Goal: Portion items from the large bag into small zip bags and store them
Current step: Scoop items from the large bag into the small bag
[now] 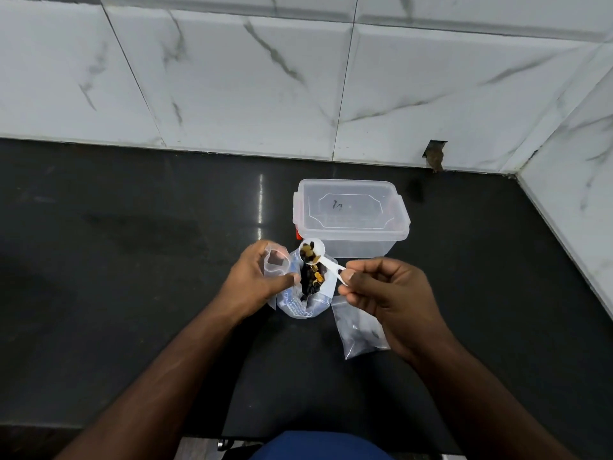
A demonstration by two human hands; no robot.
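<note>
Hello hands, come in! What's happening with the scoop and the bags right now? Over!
Right hand pinches loaded scoop over large bag. Left hand holds small zip bag open. Nothing blocking.

On the counter (pixel 132 260) the large bag (pixel 300 293) stands at centre. The lidded container (pixel 351 217) sits behind it, at one o'clock. A small zip bag (pixel 360 330) lies at four o'clock, just beside the large bag. The left hand (pixel 255 280) holds another zip bag (pixel 275 260) at ten o'clock. The right hand (pixel 388 293), at three o'clock, holds a scoop (pixel 313 254) above the large bag.
</note>
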